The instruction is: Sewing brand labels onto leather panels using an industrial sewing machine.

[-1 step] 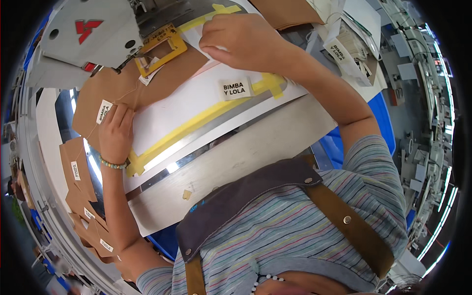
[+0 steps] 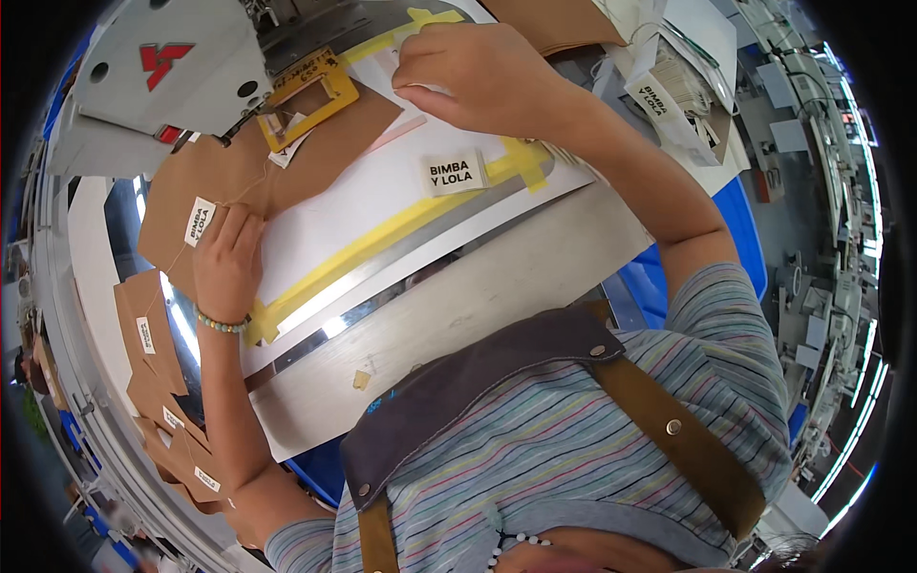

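Observation:
A flat brown piece [image 2: 234, 181] of fabric or leather-like material lies partly under a sewing machine head [image 2: 167, 72]. A white label [image 2: 199, 222] sits on it, with a loose thread running past. My left hand [image 2: 229, 253] rests at the piece's near edge beside this label, fingers bent and closed on the edge. A yellow frame [image 2: 310, 100] lies over the piece, with another label [image 2: 287, 151] partly below it. My right hand [image 2: 468, 76] hovers over the white sheet [image 2: 334, 210], fingers curled toward the thumb; whatever they hold is hidden. Near it lies a small label stack [image 2: 454, 174].
Yellow tape [image 2: 382, 241] borders the sheet. Several labelled brown pieces [image 2: 153, 325] hang in a thread-linked chain at left. A box of labels [image 2: 664, 100] stands at right, beside brown sheets [image 2: 559, 21]. A blue bin [image 2: 740, 244] is below the table's right end.
The view has shifted slightly. My hands, the brown piece and the labels keep nearly the same places.

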A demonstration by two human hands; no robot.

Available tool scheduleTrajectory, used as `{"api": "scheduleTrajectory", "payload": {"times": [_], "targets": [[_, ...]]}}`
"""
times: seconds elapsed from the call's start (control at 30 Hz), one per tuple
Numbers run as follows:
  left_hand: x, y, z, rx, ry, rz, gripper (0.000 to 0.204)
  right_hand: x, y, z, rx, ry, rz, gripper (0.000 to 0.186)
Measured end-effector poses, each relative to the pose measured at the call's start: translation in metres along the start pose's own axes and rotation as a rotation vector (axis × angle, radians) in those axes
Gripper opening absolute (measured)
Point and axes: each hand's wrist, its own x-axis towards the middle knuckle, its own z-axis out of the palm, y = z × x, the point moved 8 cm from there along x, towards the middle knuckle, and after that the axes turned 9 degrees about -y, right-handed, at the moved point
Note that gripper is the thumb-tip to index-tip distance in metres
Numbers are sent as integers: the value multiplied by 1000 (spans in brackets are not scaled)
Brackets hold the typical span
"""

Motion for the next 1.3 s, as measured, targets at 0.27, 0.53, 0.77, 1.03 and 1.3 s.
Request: {"api": "scheduleTrajectory", "payload": {"times": [0.27, 0.53, 0.77, 1.03, 1.3], "targets": [[28, 13, -6, -360, 45, -189, 9, 9, -16, 38, -98, -31, -52, 39], [19, 17, -15, -171, -40, -62, 14, 23, -38, 45, -114, -48, -175, 7], [-27, -14, 2, 25, -170, -100, 6, 9, -50, 34, -61, -59, -166, 16], [-100, -58, -12, 124, -205, -420, 25, -41, 27, -35, -24, -8, 220, 23], [-93, -64, -29, -48, -323, -360, 36, -124, 51, -90, 46, -164, 545, 26]]}}
